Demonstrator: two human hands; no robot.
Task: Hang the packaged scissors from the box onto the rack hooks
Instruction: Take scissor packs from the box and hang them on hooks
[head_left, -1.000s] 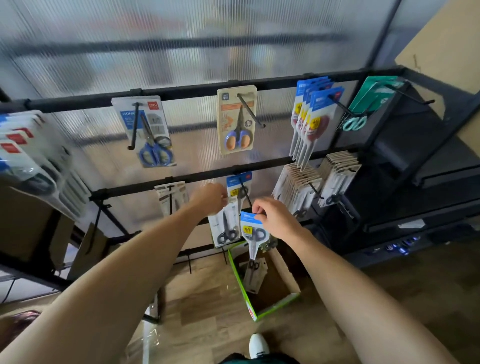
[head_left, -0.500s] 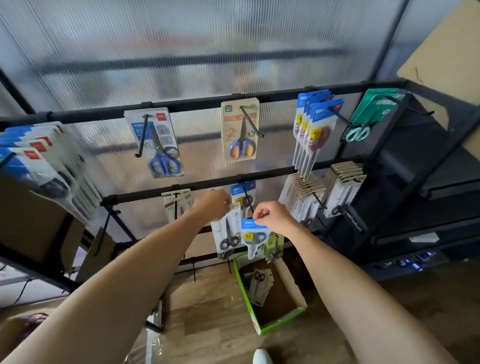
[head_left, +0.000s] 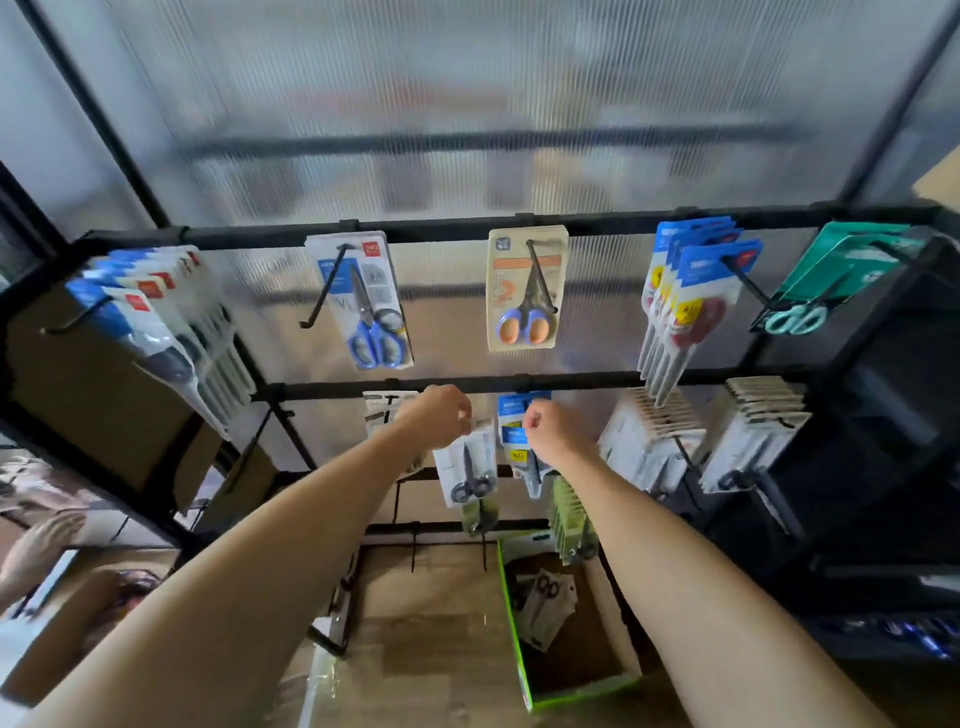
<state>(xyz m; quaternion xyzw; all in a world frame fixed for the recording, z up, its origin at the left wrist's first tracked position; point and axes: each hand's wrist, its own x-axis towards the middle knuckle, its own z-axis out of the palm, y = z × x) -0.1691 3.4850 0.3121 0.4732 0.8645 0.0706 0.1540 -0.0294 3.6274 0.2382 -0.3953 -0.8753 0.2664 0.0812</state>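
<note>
While I am standing in front of the black rack (head_left: 519, 385), I am seeing that most of its hooks are already carrying packs: long rows on the upper bar at the far left and toward the right, two single packs between them, and two thick white rows on the middle bar at the right. So I am judging that a big part of the work is done. Below, on the wooden floor, the green-edged box (head_left: 524, 670) is standing open, and a few packaged scissors (head_left: 545, 603) are still lying inside it, so some hanging is left for me. My two arms are reaching to the middle bar. My left hand (head_left: 441, 415) is curling its fingers around the top of a white pack (head_left: 465, 467) with black-handled scissors, which is hanging down from my grip just under the bar; whether it is already sitting on a hook, I cannot tell. My right hand (head_left: 550, 428) is closing in a pinch on the top edge of a blue-topped pack (head_left: 517, 441), just beside the first one and in front of another blue pack on the same place. I am thinking this pack is now going onto its hook, and after it I am needing to return to the box.
</note>
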